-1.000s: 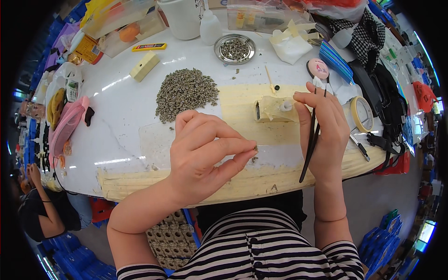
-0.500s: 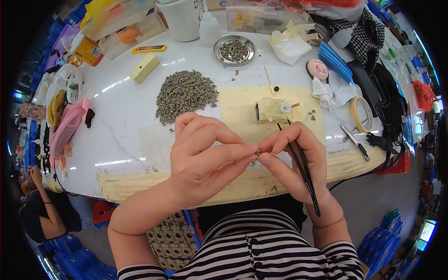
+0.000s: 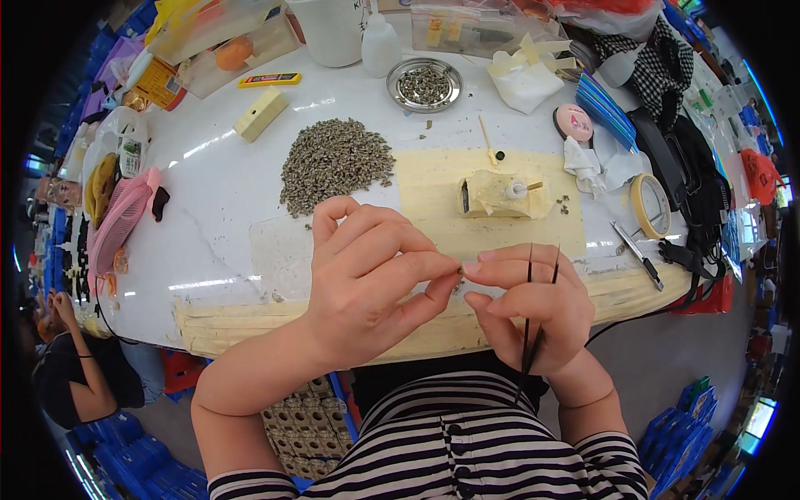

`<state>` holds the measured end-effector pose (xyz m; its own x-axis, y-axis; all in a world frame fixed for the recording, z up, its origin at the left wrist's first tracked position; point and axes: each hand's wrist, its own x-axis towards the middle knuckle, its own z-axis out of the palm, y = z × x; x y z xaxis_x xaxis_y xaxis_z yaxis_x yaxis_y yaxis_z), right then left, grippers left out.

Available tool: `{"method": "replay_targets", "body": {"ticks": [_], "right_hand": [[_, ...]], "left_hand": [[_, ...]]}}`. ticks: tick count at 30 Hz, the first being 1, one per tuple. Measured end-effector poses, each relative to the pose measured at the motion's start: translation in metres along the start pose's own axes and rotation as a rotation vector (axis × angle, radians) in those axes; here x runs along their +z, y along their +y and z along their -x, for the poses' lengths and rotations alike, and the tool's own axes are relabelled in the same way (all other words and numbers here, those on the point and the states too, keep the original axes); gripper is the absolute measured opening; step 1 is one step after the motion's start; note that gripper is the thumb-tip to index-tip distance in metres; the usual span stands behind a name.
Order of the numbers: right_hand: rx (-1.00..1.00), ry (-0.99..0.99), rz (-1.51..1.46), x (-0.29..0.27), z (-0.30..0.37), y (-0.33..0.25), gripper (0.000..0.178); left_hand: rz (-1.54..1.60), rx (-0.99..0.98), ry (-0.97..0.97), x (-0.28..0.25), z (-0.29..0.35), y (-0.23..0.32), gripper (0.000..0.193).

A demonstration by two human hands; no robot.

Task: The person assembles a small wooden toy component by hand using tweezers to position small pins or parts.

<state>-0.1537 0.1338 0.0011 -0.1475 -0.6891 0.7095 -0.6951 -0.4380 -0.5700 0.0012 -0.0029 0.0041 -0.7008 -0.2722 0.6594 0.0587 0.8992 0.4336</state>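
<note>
My left hand (image 3: pixel 367 283) is closed in a pinch on a tiny metal part (image 3: pixel 460 271), mostly hidden by the fingertips. Close beside it, the index fingertip of my right hand (image 3: pixel 537 304) reaches to the part, while the thumb is apart from it. Dark tweezers (image 3: pixel 533 337) are gripped among the right hand's fingers, tips pointing away from me, with nothing between them. Beyond my left hand lies a heap of small metal parts (image 3: pixel 333 162). A tape-covered block (image 3: pixel 483 200) with a small white nozzle (image 3: pixel 517 191) stands beyond my right hand.
A round metal dish (image 3: pixel 392 93) of similar parts sits farther back near a white squeeze bottle (image 3: pixel 382 52). At right are a tape roll (image 3: pixel 639 200) and a utility knife (image 3: pixel 637 254). Masking tape (image 3: pixel 250 329) covers the near table edge. Another person (image 3: pixel 92 379) sits at far left.
My right hand has turned and its thumb has moved down, away from the left fingertips. The tweezers have swung more upright. My left hand keeps its pinch.
</note>
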Motion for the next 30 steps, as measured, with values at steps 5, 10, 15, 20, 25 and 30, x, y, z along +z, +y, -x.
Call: {"method": "replay_targets", "body": {"ticks": [5,10,15,20,25,30], "right_hand": [[-0.076,-0.006,0.119,0.002,0.005,0.002,0.026],[0.196,-0.021,-0.11,0.002,0.006,0.0,0.024],[0.503,-0.021,-0.459,0.002,0.01,0.001,0.023],[0.405,0.051,-0.413,0.002,0.013,-0.002,0.024],[0.036,-0.048,-0.078,-0.001,0.005,-0.001,0.029],[0.024,-0.025,-0.015,0.002,0.01,0.003,0.03]], "left_hand": [[0.033,-0.024,-0.003,-0.001,0.0,-0.001,0.026],[0.065,-0.024,0.009,-0.002,-0.001,-0.002,0.028],[0.052,-0.004,0.014,-0.002,-0.001,-0.001,0.029],[0.02,-0.008,0.005,-0.002,0.0,-0.001,0.029],[0.022,-0.042,-0.008,-0.001,-0.002,0.0,0.027],[0.048,-0.055,0.008,-0.001,-0.001,-0.001,0.026]]}}
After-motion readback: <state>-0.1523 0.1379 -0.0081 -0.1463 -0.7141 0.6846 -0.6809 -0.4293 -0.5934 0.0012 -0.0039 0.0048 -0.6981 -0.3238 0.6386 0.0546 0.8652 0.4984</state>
